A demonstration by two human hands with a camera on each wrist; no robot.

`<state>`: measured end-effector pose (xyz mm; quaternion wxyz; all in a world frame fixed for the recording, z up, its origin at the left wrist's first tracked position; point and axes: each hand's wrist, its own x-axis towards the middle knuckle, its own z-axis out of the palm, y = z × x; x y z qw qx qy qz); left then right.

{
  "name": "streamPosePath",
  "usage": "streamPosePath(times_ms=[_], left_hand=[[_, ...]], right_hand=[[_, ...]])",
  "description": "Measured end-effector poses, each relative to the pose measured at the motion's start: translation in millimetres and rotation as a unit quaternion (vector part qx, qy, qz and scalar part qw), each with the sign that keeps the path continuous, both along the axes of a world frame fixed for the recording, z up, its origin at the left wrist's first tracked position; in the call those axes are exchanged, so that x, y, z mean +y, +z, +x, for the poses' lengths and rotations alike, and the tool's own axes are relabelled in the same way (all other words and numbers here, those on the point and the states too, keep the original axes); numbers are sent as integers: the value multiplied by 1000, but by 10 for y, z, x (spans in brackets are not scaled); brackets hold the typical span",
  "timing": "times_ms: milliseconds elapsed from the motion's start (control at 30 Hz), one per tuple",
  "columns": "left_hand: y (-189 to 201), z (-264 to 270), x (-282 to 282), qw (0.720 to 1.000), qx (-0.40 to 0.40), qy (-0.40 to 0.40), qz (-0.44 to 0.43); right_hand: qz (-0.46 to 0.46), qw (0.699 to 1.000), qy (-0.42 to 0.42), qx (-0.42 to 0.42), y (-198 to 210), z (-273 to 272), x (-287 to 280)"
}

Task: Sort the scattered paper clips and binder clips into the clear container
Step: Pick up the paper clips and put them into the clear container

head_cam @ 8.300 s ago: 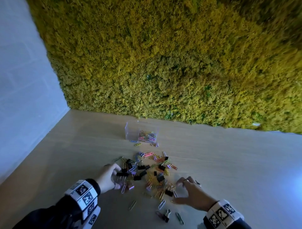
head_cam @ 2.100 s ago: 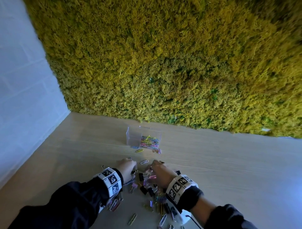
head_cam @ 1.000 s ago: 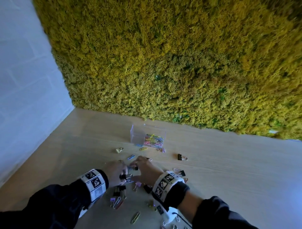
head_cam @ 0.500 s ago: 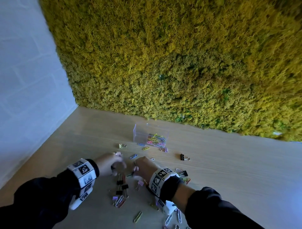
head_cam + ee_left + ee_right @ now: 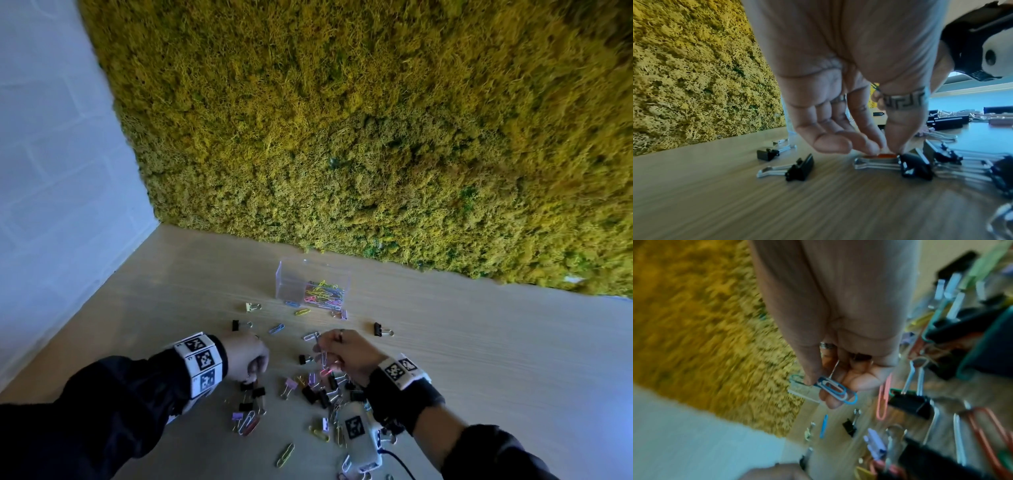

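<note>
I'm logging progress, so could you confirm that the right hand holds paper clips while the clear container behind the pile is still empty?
Not quite: the container is not empty. The head view shows coloured paper clips inside. The right hand does hold paper clips.

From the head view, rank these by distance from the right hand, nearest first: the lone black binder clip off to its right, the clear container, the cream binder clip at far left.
Measured from the right hand:
1. Black binder clip, just to its right.
2. Clear container, ahead by the moss wall.
3. Cream binder clip, ahead and far left; farthest, though not by much.
</note>
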<state>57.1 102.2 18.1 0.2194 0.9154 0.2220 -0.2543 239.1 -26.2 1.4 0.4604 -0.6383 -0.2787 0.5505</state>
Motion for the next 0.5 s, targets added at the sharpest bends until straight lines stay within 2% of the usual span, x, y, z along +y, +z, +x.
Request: streamPosePath(times_ms=[67, 133, 333, 500], left_hand=[[5, 3, -4, 1000, 6, 5, -12], [21, -7, 5, 1000, 8, 1, -21], [-23, -46, 6, 1000, 4, -15, -12], [-12, -130, 130, 994, -101, 29, 11]], right_hand=[[10, 991, -50, 126, 4, 16, -69], [29, 978, -81, 192, 0, 30, -106], [51, 956, -137, 254, -35, 29, -165], [-1, 964, -120, 235, -31, 19, -97]])
